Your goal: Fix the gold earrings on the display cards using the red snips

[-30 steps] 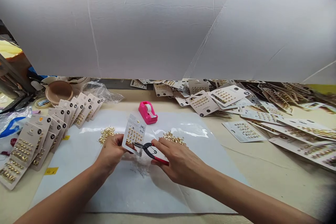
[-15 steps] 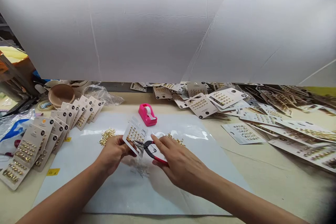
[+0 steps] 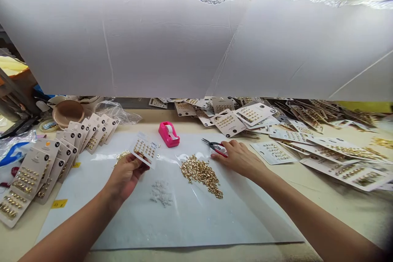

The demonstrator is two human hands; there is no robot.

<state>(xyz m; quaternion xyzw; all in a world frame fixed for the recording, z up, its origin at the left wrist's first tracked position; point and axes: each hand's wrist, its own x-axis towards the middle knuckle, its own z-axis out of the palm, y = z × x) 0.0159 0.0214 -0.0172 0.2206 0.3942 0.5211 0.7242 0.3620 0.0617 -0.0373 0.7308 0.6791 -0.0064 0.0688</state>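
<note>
An earring card (image 3: pixel 143 150) with rows of small gold pieces is pinched at its lower edge by my left hand (image 3: pixel 127 176), tilted above the sheet. My right hand (image 3: pixel 241 156) has its fingers on the red handles of small pliers (image 3: pixel 211 144), jaws pointing left, close over the sheet's right side. Between the hands lies a pile of gold earring pieces (image 3: pixel 201 172). A small heap of clear bits (image 3: pixel 161 193), perhaps earring backs, is nearer to me. More gold pieces (image 3: pixel 122 156) lie just behind my left hand, partly covered by it.
A pink tape dispenser (image 3: pixel 169 135) stands at the back of the white sheet (image 3: pixel 184 229). Filled cards (image 3: pixel 46 159) stand fanned at the left beside a brown bowl (image 3: pixel 68 112). Many loose cards (image 3: pixel 334 147) are heaped at the right. A white panel (image 3: pixel 172 45) hangs across the back.
My right hand has moved right with the pliers, away from the card, uncovering the gold pile. The card in my left hand has shifted left and slightly up.
</note>
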